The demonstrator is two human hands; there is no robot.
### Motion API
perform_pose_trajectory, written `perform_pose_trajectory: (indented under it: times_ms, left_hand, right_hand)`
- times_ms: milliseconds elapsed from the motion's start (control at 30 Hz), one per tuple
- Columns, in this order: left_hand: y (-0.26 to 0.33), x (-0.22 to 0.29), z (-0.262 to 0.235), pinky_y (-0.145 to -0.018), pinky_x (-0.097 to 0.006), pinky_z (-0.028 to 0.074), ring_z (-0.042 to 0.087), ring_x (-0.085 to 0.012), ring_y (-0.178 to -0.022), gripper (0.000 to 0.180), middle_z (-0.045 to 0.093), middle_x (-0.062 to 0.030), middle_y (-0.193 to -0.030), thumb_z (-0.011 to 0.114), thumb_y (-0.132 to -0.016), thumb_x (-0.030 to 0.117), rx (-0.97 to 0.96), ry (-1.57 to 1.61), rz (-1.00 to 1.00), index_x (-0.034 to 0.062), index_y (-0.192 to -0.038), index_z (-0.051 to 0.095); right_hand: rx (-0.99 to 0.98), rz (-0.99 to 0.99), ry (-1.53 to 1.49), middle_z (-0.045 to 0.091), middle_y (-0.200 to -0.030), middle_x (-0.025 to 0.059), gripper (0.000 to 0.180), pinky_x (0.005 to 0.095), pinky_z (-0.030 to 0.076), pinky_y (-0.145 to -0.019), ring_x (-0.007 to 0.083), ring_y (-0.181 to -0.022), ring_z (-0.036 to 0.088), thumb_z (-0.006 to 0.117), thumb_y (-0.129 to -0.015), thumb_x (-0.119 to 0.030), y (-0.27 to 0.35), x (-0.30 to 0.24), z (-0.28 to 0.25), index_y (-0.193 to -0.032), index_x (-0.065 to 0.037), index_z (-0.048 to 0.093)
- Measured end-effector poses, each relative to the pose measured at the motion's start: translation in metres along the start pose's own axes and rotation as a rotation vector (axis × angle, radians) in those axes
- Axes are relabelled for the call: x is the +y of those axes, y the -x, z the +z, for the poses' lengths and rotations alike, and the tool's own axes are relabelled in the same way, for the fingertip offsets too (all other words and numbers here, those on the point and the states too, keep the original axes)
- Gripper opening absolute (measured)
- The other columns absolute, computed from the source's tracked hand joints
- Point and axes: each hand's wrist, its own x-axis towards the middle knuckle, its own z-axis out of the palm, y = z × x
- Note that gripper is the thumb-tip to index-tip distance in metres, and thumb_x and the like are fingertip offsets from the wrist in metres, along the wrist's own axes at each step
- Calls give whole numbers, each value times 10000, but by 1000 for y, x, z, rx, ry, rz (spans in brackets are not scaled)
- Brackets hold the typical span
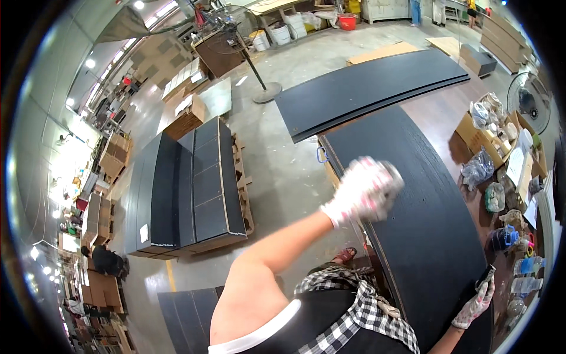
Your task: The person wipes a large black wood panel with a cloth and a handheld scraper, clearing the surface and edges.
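Note:
A long black board (413,177) lies flat on the workbench in front of me, with a pale strip along its near-left edge. My left hand (367,190), in a white glove with pinkish marks, is over that left edge. Its fingers are smeared by motion, so what it holds, if anything, does not show. At the lower right, my right hand (475,305) wears a similar glove. Closed near the board's right edge, it grips a small dark handheld object (487,276) whose kind I cannot make out.
More black boards (365,88) are stacked beyond. At the right stand a cardboard box (480,138) of odds and ends, a blue-capped jug (503,238) and plastic bottles (526,285). Leftward are black panels (206,177) on a pallet and a pedestal fan (266,92).

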Motion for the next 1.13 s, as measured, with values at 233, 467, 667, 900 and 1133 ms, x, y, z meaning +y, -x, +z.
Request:
perform_pose_trajectory:
  times_ms: [233, 467, 667, 900, 1133]
  left_hand:
    - [-31, -104, -8, -777, -454, 520, 634, -355, -918, 234, 661, -154, -915, 616, -849, 248, 482, -182, -312, 140, -1055, 644]
    - [-19, 37, 66, -1033, -484, 402, 499, -383, -1246, 517, 578, -104, -1300, 679, -728, 215, 35, 117, 419, 170, -1240, 624]
    - [-47, -4, 70, -1065, -489, 372, 482, -378, -1276, 455, 585, -117, -1318, 672, -766, 239, 29, 23, 440, 114, -1204, 656]
    - [-77, 8, 61, -1048, -480, 372, 540, -364, -1154, 325, 631, -105, -1212, 653, -815, 314, -326, 513, 772, 104, -1059, 696]
    - [-71, -30, 61, -1121, -492, 341, 470, -332, -1319, 354, 590, -119, -1311, 716, -815, 284, -327, 469, 815, 147, -1138, 671]
  right_hand:
    - [-108, -19, -217, 558, -1379, 116, 380, 332, 420, -1055, 193, -1237, 540, 486, -1032, -154, -2, 4, 4, -1368, 22, 512]
    - [-55, -27, -121, 640, -1153, 50, 359, 247, 488, -806, 114, -905, 601, 607, -936, -87, 12, -39, 30, -1289, -25, 615]
    - [-86, -272, 320, 669, -1099, 103, 348, 332, 497, -892, 227, -996, 640, 690, -875, -154, -3, -56, 30, -1199, -35, 648]
    - [-285, -281, 790, 672, -1049, 116, 339, 396, 475, -926, 304, -1029, 602, 723, -824, -192, -53, -77, 77, -1137, -67, 684]
    - [-522, -400, 661, 669, -1039, 131, 361, 414, 480, -928, 312, -1030, 616, 738, -796, -201, -99, -88, 226, -1132, -81, 683]
